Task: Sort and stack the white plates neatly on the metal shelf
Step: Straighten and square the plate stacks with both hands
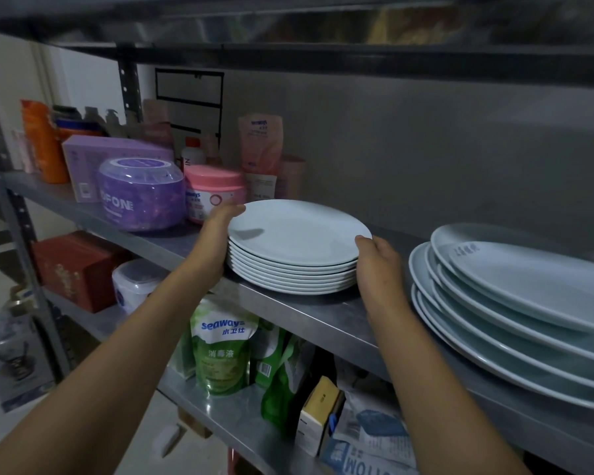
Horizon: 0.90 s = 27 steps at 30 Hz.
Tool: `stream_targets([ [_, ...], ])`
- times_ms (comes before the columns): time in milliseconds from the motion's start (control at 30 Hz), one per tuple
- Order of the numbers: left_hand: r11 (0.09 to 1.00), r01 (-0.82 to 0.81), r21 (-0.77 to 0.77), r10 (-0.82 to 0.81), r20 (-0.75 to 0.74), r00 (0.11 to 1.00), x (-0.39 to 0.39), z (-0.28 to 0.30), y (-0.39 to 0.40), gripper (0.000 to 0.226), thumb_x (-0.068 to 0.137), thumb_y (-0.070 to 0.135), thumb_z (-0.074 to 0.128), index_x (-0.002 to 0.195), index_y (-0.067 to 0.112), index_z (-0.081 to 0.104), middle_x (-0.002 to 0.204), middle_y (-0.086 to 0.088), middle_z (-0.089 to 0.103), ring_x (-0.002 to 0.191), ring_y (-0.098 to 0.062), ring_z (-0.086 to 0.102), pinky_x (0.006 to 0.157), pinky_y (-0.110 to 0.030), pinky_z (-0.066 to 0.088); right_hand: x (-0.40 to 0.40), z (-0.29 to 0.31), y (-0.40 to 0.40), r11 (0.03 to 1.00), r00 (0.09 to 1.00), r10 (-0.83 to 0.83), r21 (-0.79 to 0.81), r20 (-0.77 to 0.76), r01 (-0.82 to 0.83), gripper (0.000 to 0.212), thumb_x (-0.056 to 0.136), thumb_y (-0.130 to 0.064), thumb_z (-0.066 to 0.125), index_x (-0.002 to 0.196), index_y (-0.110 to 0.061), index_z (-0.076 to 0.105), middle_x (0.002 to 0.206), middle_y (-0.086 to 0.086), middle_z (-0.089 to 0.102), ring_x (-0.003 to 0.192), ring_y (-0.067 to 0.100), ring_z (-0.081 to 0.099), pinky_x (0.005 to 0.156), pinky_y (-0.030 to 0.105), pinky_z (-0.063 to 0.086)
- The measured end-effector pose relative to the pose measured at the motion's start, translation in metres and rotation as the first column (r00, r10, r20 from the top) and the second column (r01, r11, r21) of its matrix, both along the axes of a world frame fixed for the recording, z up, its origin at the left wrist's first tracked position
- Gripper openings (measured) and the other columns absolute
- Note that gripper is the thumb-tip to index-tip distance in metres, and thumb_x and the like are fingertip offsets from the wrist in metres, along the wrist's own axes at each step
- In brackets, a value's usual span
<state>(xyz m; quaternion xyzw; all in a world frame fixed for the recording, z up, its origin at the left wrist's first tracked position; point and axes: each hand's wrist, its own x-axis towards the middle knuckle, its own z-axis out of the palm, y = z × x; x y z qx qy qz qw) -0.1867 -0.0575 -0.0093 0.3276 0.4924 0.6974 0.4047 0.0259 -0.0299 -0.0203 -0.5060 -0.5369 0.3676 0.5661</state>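
While both hands cup the stack of round plates (pixel 297 255) from opposite sides, the step in hand looks like squaring and seating that stack on the metal shelf (pixel 323 317). Nearest, the right hand (pixel 379 265) has its fingers curled round the stack's right edge, thumb up at the top rim; the left hand (pixel 216 234) wraps the left edge the same way, its thumb lying over the top plate's rim. To do this well, press evenly inward with both palms so the rims line up, and keep the base flat on the shelf between the fingers. I count about eight round plates, though the lowest rims blur together. Right of the right fingers, apart from them, lies a looser pile of oval platters (pixel 515 303), roughly seven. Beyond the left fingers stand a pink jar (pixel 213 193) and a purple tub (pixel 141 193).
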Motion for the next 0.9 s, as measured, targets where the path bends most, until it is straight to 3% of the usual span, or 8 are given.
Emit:
stream_targets([
  [167,0.997,-0.015,0.070,0.022,-0.108,0.994,-0.005,-0.003,0.002,0.049,0.081,0.010,0.048,0.129,0.017,0.054,0.131,-0.013,0.054,0.114,-0.034,0.055,0.100,-0.047,0.044,0.001,0.005,-0.005,0.997,0.997,0.075,0.027,-0.022,-0.074,0.036,0.094,-0.023,0.044,0.129,-0.022,0.052,0.107,-0.019,0.056,0.107,0.010,0.049,0.091,0.028,0.036],
  [300,0.997,-0.049,0.056,0.055,-0.114,0.992,-0.005,-0.004,0.006,0.047,0.084,0.002,0.039,0.124,0.021,0.057,0.125,-0.015,0.054,0.109,-0.035,0.055,0.087,-0.038,0.047,0.000,0.001,-0.002,0.995,0.996,0.090,0.049,0.006,-0.090,0.018,0.091,-0.021,0.041,0.100,-0.022,0.057,0.094,-0.016,0.065,0.097,0.014,0.059,0.083,0.033,0.044],
  [367,0.997,-0.060,0.049,0.066,-0.127,0.990,-0.005,-0.004,0.007,0.049,0.085,0.002,0.038,0.128,0.018,0.056,0.122,-0.014,0.052,0.108,-0.032,0.054,0.082,-0.034,0.047,0.000,-0.002,0.001,0.994,0.996,0.089,0.059,0.007,-0.090,0.026,0.090,-0.022,0.040,0.107,-0.021,0.060,0.101,-0.009,0.068,0.098,0.016,0.061,0.088,0.037,0.048],
  [500,0.998,-0.047,0.047,0.053,-0.139,0.989,-0.004,-0.002,0.004,0.048,0.086,0.001,0.038,0.128,0.016,0.056,0.127,-0.014,0.052,0.114,-0.033,0.053,0.101,-0.044,0.043,-0.002,-0.001,0.000,0.993,0.996,0.087,0.073,0.021,-0.088,0.034,0.095,-0.026,0.037,0.122,-0.022,0.058,0.117,-0.003,0.065,0.109,0.018,0.058,0.098,0.040,0.045],
  [667,0.998,-0.032,0.053,0.048,-0.336,0.941,-0.003,0.000,-0.004,0.039,0.098,0.022,0.037,0.134,0.017,0.050,0.139,-0.006,0.048,0.125,-0.025,0.048,0.109,-0.042,0.036,-0.001,0.004,-0.009,0.997,0.996,0.082,0.010,0.019,-0.082,0.052,0.101,-0.040,0.032,0.149,-0.021,0.029,0.152,0.000,0.036,0.139,0.019,0.033,0.112,0.034,0.024],
  [733,0.997,-0.064,0.034,0.072,-0.467,0.881,-0.005,0.000,-0.012,0.046,0.098,0.041,0.033,0.135,0.021,0.050,0.140,-0.002,0.049,0.128,-0.021,0.046,0.112,-0.042,0.031,-0.001,0.008,-0.019,0.995,0.995,0.101,0.001,0.014,-0.101,0.056,0.101,-0.043,0.031,0.151,-0.022,0.021,0.155,0.000,0.029,0.142,0.020,0.027,0.113,0.035,0.021],
  [833,0.983,-0.118,0.141,0.182,-0.631,0.754,0.005,0.008,-0.036,0.045,0.102,0.039,0.031,0.143,0.023,0.040,0.146,0.006,0.039,0.134,-0.011,0.033,0.110,-0.028,0.021,0.002,0.012,-0.035,0.995,0.989,0.078,0.047,0.125,-0.084,0.057,0.101,-0.045,0.030,0.152,-0.024,0.016,0.158,0.000,0.021,0.144,0.018,0.021,0.117,0.034,0.017],
  [900,0.966,-0.078,0.246,0.248,-0.803,0.543,0.017,0.013,-0.051,0.046,0.103,0.036,0.029,0.147,0.023,0.032,0.154,0.007,0.028,0.141,-0.009,0.022,0.113,-0.028,0.016,0.006,0.012,-0.051,0.984,0.940,0.076,0.127,0.333,-0.125,0.057,0.101,-0.046,0.028,0.152,-0.027,0.012,0.160,-0.002,0.016,0.146,0.015,0.016,0.119,0.035,0.014],
])
